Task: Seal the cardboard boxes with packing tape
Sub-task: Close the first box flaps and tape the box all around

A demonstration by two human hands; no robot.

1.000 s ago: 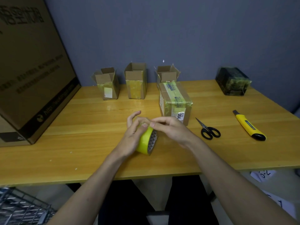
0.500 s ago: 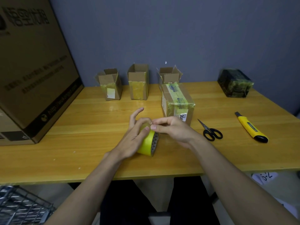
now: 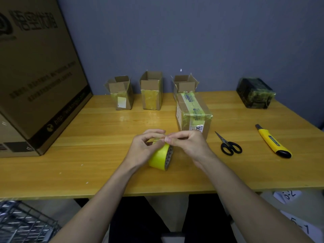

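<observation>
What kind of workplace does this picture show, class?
Probably a small packing station: open cardboard boxes lined along a wooden table, yellow packing tape in hand, scissors and a utility knife nearby.

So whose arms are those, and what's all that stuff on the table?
There is no robot here. The arms belong to a person wearing a camera on their head, so you see what they see, looking down. The left hand holds a bright yellow roll of packing tape standing on edge on the wooden table. The right hand pinches at the top of the roll, probably picking the tape's end loose. Behind stand three small open cardboard boxes and one taped-shut cardboard box. To the right lie black scissors and a yellow utility knife. A big brown cardboard box sits on the left.
</observation>
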